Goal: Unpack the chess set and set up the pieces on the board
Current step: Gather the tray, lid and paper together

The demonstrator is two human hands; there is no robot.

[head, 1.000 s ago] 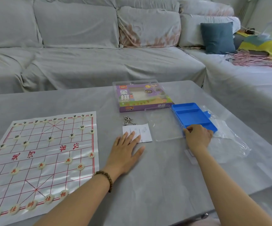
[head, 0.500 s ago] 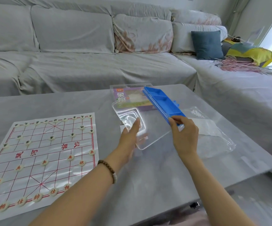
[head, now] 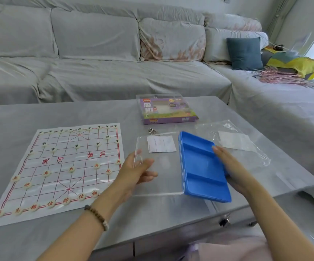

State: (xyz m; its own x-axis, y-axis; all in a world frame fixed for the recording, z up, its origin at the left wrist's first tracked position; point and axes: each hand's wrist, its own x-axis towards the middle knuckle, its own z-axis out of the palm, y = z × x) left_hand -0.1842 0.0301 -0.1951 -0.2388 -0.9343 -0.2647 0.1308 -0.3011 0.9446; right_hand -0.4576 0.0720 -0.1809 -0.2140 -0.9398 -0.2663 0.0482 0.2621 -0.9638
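The paper chess board (head: 62,166) lies flat on the left of the grey table (head: 190,210), with round cream pieces (head: 71,168) standing on its line crossings along both sides. I hold the opened case above the table. My left hand (head: 137,172) grips the clear plastic lid (head: 161,174) at its left edge. My right hand (head: 231,166) holds the blue compartment tray (head: 201,166) from its right side. The tray's compartments look empty. The purple chess set box (head: 167,110) sits behind the case.
A white paper slip (head: 161,144) and a small metal key ring (head: 152,131) lie under the lid. A clear plastic bag (head: 235,140) is spread to the right. The table's right edge runs close by. A grey sofa (head: 96,53) stands behind.
The case was lifted off the table, swung up on edge, then brought down flat toward me. My left hand left the table and took the clear lid.
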